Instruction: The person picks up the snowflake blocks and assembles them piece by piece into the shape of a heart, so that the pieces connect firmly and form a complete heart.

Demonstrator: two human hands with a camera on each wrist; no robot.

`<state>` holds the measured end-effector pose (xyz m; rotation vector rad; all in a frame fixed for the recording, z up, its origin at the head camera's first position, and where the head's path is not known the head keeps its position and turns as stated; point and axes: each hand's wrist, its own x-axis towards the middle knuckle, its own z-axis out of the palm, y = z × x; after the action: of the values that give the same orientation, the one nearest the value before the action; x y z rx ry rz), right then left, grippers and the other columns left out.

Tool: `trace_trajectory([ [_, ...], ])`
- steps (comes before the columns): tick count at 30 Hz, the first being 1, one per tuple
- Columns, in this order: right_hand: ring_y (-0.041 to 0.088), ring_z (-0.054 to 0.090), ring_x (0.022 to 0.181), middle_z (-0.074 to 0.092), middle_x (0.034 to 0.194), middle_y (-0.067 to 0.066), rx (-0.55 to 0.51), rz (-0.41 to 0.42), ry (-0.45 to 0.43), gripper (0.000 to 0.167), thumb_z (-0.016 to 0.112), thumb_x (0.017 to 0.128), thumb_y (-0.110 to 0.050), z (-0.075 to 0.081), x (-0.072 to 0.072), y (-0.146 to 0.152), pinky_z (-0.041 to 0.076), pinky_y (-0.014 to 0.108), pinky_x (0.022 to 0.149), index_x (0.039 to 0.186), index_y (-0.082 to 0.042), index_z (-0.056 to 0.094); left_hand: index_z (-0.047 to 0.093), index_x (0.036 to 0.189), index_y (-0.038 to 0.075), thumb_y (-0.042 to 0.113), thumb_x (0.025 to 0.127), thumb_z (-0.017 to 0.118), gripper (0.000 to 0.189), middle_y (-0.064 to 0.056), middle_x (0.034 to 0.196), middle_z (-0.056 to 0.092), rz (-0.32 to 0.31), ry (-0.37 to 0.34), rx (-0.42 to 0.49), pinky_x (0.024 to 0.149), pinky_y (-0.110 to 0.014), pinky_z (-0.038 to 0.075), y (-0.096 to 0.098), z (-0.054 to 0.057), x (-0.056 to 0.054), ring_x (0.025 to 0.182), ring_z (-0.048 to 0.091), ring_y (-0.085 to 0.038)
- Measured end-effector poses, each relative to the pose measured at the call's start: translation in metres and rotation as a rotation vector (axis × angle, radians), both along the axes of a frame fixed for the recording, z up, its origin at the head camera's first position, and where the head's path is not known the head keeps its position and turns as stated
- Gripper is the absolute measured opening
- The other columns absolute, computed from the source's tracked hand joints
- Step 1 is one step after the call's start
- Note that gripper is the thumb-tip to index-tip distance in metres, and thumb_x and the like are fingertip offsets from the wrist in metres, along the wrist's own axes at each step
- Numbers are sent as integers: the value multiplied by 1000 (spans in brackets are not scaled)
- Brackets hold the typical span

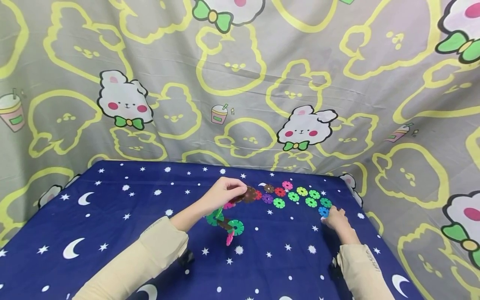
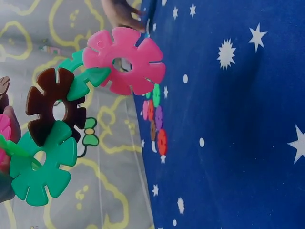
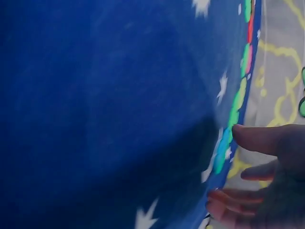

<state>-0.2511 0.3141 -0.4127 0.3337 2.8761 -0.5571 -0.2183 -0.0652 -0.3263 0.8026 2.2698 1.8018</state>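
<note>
My left hand (image 1: 222, 193) pinches a chain of interlocked plastic snowflake discs above the table. A brown disc (image 1: 249, 194) is at its fingertips. Below hang green, brown and pink pieces; the left wrist view shows a pink disc (image 2: 125, 62) at the chain's end, next to a brown disc (image 2: 40, 107) and a green disc (image 2: 57, 164). Over at the right, my right hand (image 1: 337, 220) is beside a blue disc (image 1: 323, 211) lying on the cloth. Its thumb and fingers (image 3: 257, 138) are apart, with nothing seen between them.
Loose discs lie in a band across the far right of the table, among them a purple disc (image 1: 267, 198), a yellow disc (image 1: 301, 191) and several green ones. A dark blue cloth (image 1: 123, 241) with stars and moons covers the table. A patterned curtain (image 1: 168, 62) hangs behind.
</note>
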Motion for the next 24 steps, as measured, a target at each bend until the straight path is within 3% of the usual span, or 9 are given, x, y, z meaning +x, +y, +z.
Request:
trace_trajectory([
  [4, 58, 32, 114, 30, 122, 47, 57, 66, 39, 59, 59, 84, -12, -7, -2, 8, 32, 60, 92, 123, 23, 31, 65, 93, -3, 12, 92, 52, 20, 0, 71, 57, -5, 4, 1, 52, -25, 47, 1, 0, 1, 57, 49, -11],
  [8, 57, 37, 110, 34, 120, 45, 61, 51, 46, 58, 60, 85, -16, -8, -3, 9, 35, 61, 89, 122, 20, 35, 65, 92, -4, 13, 92, 52, 21, 0, 70, 57, -9, 8, 2, 52, -24, 45, 1, 1, 2, 56, 49, -11],
  [16, 57, 27, 119, 24, 128, 46, 69, 38, -20, 59, 52, 92, -24, -7, -8, 7, 29, 64, 92, 129, 17, 30, 65, 90, -3, 12, 92, 52, 20, 0, 69, 56, -8, 3, -11, 50, -23, 41, 3, 0, 2, 55, 48, -11],
  [24, 47, 45, 98, 43, 102, 35, 42, 64, 46, 32, 62, 84, -12, -8, -11, 10, 39, 56, 83, 102, 11, 48, 66, 90, -3, 12, 91, 52, 20, -1, 66, 55, -13, 25, -21, 49, -22, 38, 2, -1, 1, 55, 45, -12],
])
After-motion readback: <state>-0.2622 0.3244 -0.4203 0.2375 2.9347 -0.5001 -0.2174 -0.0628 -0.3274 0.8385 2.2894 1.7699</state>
